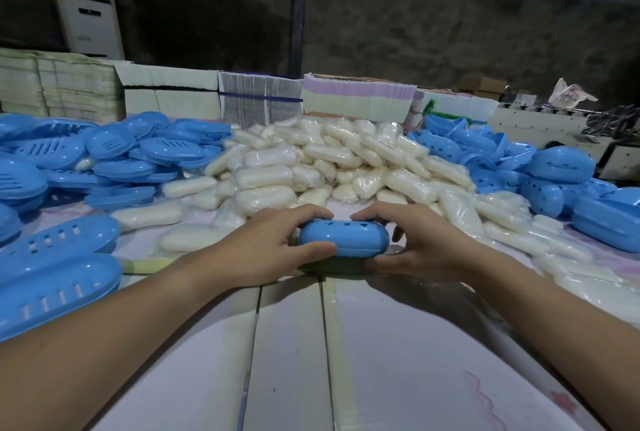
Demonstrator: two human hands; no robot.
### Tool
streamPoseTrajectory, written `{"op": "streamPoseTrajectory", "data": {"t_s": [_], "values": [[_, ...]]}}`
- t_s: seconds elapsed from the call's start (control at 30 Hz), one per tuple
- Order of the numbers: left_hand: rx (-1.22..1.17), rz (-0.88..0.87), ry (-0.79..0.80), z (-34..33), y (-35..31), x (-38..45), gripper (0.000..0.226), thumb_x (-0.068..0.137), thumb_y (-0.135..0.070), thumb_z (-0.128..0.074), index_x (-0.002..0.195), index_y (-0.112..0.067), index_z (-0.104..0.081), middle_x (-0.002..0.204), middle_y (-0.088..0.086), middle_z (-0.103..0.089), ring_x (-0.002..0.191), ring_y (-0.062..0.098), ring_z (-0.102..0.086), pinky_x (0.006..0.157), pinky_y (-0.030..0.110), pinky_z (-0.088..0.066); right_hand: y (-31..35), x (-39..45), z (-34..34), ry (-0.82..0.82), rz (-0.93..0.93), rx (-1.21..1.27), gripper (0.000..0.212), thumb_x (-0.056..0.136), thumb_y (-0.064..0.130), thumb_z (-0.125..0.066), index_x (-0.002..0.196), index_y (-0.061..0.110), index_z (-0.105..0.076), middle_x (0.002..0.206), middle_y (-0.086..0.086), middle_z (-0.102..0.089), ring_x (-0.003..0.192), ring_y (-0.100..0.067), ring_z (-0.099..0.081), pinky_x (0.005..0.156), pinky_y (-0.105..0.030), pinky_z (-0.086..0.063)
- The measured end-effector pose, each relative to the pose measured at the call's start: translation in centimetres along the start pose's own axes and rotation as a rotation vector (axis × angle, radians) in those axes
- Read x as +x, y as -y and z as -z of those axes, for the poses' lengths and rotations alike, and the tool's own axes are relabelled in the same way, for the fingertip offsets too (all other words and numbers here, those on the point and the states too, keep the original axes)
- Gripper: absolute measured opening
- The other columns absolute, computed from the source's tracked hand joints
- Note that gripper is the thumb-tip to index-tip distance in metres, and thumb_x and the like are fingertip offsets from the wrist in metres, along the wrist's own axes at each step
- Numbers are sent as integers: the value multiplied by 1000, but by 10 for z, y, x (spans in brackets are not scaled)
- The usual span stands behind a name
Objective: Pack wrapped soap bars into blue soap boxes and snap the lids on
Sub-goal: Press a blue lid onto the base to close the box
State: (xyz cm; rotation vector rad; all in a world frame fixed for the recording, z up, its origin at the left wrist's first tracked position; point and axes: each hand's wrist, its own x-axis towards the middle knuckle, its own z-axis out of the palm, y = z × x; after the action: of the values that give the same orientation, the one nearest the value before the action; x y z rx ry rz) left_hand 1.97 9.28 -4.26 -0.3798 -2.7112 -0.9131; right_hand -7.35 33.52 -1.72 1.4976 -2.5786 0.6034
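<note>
Gripping a closed oval blue plastic soap box from both ends: left hand and right hand curl fingers over its top, thumbs at the near seam, probably squeezing the lid shut. Box sits on the white table. Heap of film-wrapped white soap bars lies just behind, within reach.
</note>
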Motion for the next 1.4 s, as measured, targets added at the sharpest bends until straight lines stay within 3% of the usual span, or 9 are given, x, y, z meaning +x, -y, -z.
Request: {"op": "streamPoseTrajectory", "data": {"t_s": [0.07,0.17,0.27,0.67,0.9,1.07,1.2,1.27,1.4], "values": [[-12,-1,6,0,-1,-1,61,77,-69,-63,132,-45,-52,117,-19,-63,101,2,-61,88,35,-55,0,0,0,-46,14,-2,52,70,60,-61,117,38,-59,107,24,-63,100,-2,-57,76,-30,-52],[21,-39,-46,-2,0,-1,55,78,-49,-79,127,-39,-57,113,-18,-66,103,3,-61,87,37,-55,1,0,0,-105,18,4,46,72,56,-63,113,34,-63,101,19,-66,94,-6,-59,73,-30,-50],[37,-30,-99,-3,1,1,40,86,-39,-76,122,-34,-60,110,-15,-68,102,4,-61,87,40,-54,2,1,0,-120,10,3,41,75,51,-65,109,29,-66,95,16,-67,86,-6,-59,69,-21,-45],[104,-34,-106,4,-2,-1,43,82,-59,-57,119,-38,-55,103,-14,-66,94,7,-60,82,41,-52,3,1,2,-127,-34,103,43,72,49,-70,112,35,-62,100,16,-66,91,-4,-59,74,-24,-49],[298,-205,-219,4,-11,-6,46,83,-64,-51,124,-43,-51,108,-28,-53,105,-2,-46,80,36,-50,3,-2,17,0,-141,409,53,72,67,-55,122,49,-57,102,2,-66,93,-9,-61,80,-24,-47],[403,-309,-247,0,-13,-6,59,84,-46,-74,132,-50,-41,115,-18,-61,115,7,-49,74,34,-52,19,1,5,121,-143,312,58,74,60,-59,130,54,-46,111,10,-61,96,-6,-59,87,-27,-50],[342,-201,-316,0,-15,-5,73,81,-49,-77,140,-53,-34,141,-13,-50,134,8,-41,87,33,-48,23,-15,23,-19,-168,188,48,72,65,-55,118,60,-44,105,17,-60,89,-4,-59,78,-27,-52],[320,-229,-308,1,-10,-7,62,82,-58,-69,139,-50,-44,137,-21,-50,134,4,-39,93,35,-48,13,-30,38,-173,-220,128,48,73,62,-56,119,55,-45,104,16,-60,87,-5,-58,77,-31,-51],[257,-228,-212,4,12,-6,36,81,-76,-47,104,-53,-61,120,-41,-53,122,-4,-48,93,32,-47,-34,-79,75,-301,-486,-68,49,74,61,-58,121,52,-44,106,8,-62,89,-12,-59,78,-39,-52]]}}
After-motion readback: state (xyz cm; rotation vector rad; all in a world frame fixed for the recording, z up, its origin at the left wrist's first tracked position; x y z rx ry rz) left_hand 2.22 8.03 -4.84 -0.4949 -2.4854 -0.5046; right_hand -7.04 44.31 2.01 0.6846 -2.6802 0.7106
